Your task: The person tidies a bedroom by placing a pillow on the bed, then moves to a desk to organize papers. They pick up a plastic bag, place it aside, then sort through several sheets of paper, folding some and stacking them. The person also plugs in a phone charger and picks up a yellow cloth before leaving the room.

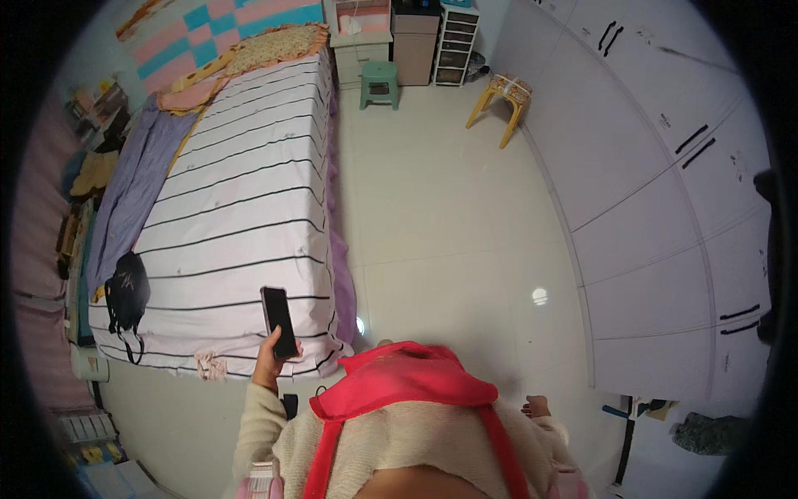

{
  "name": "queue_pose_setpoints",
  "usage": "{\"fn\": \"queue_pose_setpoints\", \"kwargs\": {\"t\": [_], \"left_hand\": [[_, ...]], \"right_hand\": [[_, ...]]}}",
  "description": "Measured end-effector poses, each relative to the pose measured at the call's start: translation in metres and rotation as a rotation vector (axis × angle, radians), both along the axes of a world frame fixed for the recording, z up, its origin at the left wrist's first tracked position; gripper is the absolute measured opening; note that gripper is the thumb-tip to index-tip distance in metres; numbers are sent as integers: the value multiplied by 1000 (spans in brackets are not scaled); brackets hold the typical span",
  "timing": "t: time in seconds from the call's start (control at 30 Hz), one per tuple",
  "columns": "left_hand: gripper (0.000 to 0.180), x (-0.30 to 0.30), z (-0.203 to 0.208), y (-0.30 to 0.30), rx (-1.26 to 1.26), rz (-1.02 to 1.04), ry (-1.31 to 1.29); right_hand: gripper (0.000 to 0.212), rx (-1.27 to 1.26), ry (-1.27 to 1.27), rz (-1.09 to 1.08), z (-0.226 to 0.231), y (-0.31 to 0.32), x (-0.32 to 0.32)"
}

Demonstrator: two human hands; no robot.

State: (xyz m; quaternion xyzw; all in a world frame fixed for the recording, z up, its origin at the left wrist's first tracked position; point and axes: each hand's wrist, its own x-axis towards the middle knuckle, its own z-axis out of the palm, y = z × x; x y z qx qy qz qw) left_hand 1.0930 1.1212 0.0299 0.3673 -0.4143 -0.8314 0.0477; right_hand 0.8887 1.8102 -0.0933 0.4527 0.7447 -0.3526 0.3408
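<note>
One phone (278, 321) held upright in the left hand (269, 359), grip closed around its lower end, over the bed's (241, 208) near corner. Right hand (536, 407) empty, grip unclear.

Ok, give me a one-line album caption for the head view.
Left hand holds a dark phone up beside a striped bed; right hand hangs empty above the pale tiled floor.

My left forearm rose from the lower edge, bent at the elbow, with the left hand (270, 356) lifted in front of my chest, fingers and thumb closed in a grip. My right hand (536, 407) hung low beside my right hip, only partly visible. Whether its fingers were curled or loose could not be determined.
</note>
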Motion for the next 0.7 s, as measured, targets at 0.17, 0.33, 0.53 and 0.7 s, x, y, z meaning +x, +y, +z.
{"fn": "queue_pose_setpoints", "kwargs": {"t": [0.17,0.33,0.53,0.7], "left_hand": [[47,-172,13,-64,-81,-87,41],[45,-330,23,-104,-78,-25,118],[47,-443,43,-158,-115,219,169],[53,-468,37,-231,-125,405,79]], "right_hand": [[27,-72,58,131,13,-86,-83],[29,-116,127,355,-23,-157,-246],[22,-52,41,662,-62,-241,-490],[22,-34,366,1146,-58,-365,-677]]}}
